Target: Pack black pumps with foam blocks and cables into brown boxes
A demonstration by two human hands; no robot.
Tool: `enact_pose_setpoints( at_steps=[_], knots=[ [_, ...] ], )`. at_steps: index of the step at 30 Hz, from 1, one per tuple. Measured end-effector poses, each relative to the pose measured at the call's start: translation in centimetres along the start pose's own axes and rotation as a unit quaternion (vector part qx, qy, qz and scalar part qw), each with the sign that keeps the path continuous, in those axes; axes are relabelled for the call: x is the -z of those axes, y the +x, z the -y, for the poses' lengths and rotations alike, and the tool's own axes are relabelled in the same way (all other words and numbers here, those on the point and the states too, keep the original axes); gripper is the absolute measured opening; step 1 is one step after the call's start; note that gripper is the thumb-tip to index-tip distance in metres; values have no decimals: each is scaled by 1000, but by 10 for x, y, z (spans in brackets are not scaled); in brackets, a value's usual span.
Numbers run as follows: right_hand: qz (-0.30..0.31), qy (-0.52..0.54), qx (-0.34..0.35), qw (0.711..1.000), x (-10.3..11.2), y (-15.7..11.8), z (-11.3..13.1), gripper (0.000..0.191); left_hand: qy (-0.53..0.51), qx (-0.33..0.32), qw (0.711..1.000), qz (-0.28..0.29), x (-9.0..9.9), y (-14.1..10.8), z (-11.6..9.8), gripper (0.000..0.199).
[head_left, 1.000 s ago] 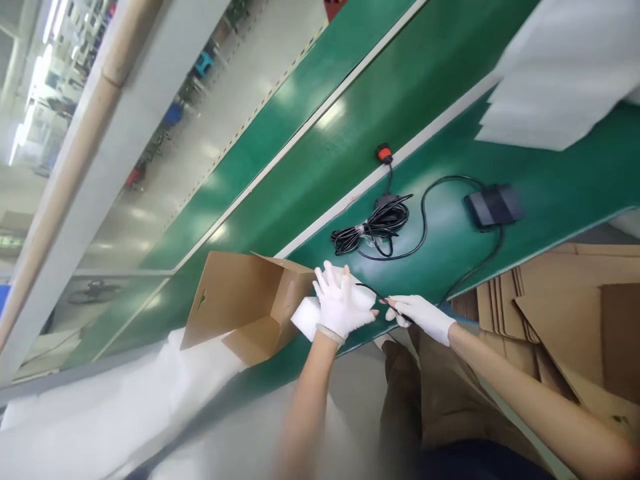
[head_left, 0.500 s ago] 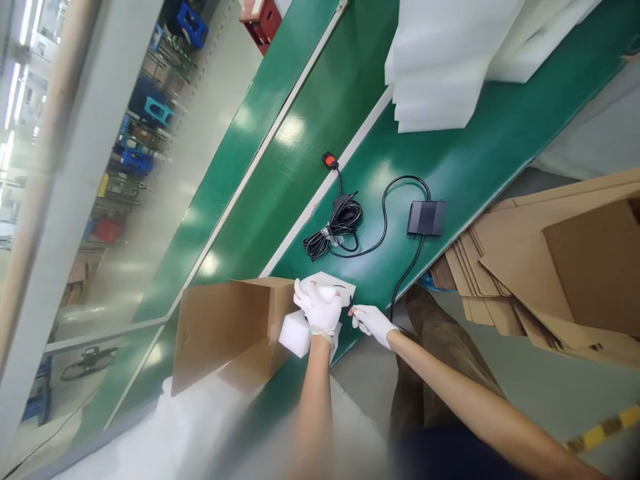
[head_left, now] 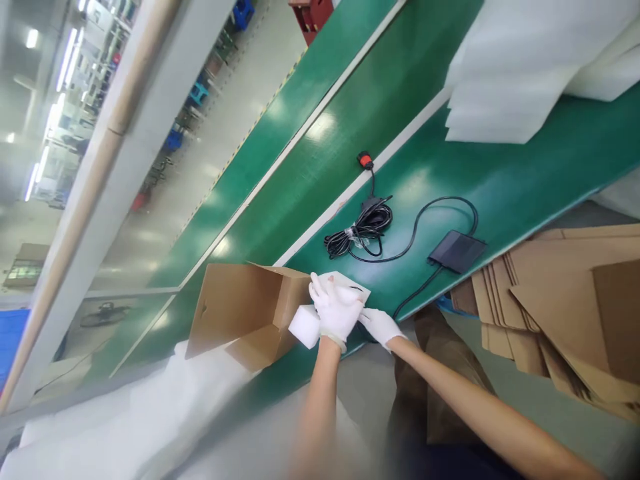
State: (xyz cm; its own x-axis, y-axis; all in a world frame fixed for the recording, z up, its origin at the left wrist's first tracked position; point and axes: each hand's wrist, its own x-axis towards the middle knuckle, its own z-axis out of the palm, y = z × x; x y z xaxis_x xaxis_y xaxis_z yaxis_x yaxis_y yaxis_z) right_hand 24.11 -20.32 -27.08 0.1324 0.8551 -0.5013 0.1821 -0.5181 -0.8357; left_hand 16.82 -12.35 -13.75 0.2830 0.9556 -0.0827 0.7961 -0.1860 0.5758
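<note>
My left hand (head_left: 338,313), in a white glove, is closed on a white foam piece (head_left: 363,287) at the green bench's near edge. A dark slit or line shows on the foam's top. A white foam block (head_left: 305,327) sits just left of this hand. My right hand (head_left: 381,328), also gloved, has its fingers pinched against the left hand's side, on what looks like a black cable (head_left: 417,293); the fingertips are partly hidden. That cable runs up to a flat black box (head_left: 457,251). From the box another lead goes to a tied cable coil (head_left: 361,230) with an orange-and-black connector (head_left: 365,160).
An open cardboard box (head_left: 240,303) lies on its side at left. White foam sheets (head_left: 510,87) are stacked at upper right. Flattened cartons (head_left: 555,293) stand at right beside the bench (head_left: 425,153). More white sheeting (head_left: 150,413) is at lower left.
The view has swung, shifting the bench items to the right in the picture. My right hand has come in against my left hand. The black box has turned slightly.
</note>
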Motion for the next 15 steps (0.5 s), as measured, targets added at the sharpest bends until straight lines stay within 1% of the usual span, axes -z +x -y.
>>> enact_pose_setpoints(
  at_steps=[1,2,3,4,5,6,7,8,9,10,11,13,15],
  knots=[
    [9,-46,18,999,15,1,-4,18,-14,-7,1000,0,11,-14,2,75],
    [6,-110,44,993,31,2,-6,16,-43,-12,999,-5,22,-31,7,72],
    [-17,-169,78,982,47,6,-7,20,-79,-7,997,-27,31,-49,14,65],
    [-34,-220,121,967,61,12,-7,32,-110,23,988,-109,37,-67,24,52],
    [-36,-257,168,951,73,20,-5,47,-134,81,967,-203,40,-84,36,39],
    [-16,-279,210,937,82,29,-1,60,-163,159,938,-261,39,-98,50,31],
    [27,-296,245,923,87,39,3,69,-205,240,907,-280,34,-107,63,29],
    [77,-313,267,908,90,49,8,72,-270,307,873,-264,26,-111,76,31],
    [121,-331,279,893,89,59,12,71,-346,347,841,-229,17,-110,87,36],
    [151,-348,285,880,86,66,15,69,-415,361,813,-191,7,-106,97,42],
    [165,-360,289,871,82,71,18,67,-460,358,795,-165,-2,-100,105,48],
    [163,-361,296,869,73,75,18,66,-503,340,780,-153,-15,-86,116,56],
    [151,-336,301,880,65,73,14,63,-527,335,764,-162,-22,-79,119,59]
  ],
)
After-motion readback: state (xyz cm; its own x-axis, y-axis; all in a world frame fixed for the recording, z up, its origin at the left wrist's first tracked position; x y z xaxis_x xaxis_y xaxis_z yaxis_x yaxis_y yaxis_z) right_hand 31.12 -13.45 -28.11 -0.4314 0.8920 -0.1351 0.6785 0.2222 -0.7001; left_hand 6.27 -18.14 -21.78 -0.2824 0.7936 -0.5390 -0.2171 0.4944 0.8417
